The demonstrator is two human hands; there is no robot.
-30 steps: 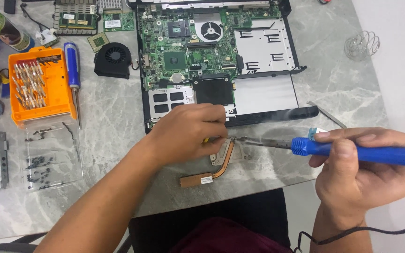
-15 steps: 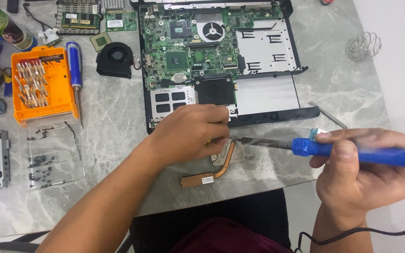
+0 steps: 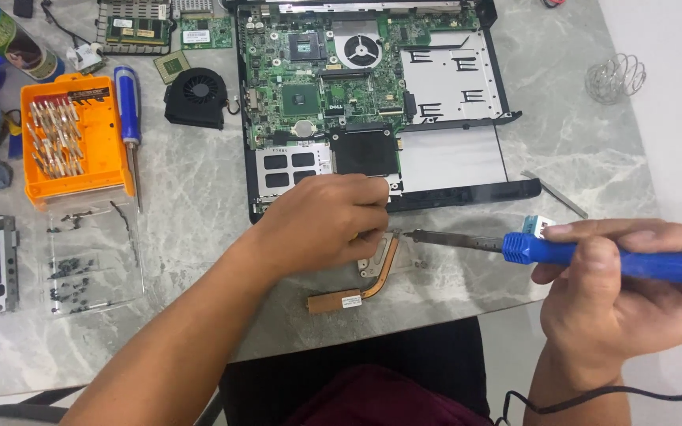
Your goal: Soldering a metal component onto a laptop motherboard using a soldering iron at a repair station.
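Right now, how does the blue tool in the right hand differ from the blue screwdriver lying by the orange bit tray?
The soldering iron is held in the right hand, nearly level, tip by the copper heat pipe; the screwdriver lies untouched on the table, roughly upright in the picture. The iron trails a black cord; the screwdriver has none. Both have blue handles and thin metal shafts.

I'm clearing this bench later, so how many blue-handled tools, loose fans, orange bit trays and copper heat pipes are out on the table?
Blue-handled tools: 2, the soldering iron in the right hand and the screwdriver
Loose fans: 1, the black fan
Orange bit trays: 1, the bit tray
Copper heat pipes: 1, the heat pipe under the left hand
Total: 5
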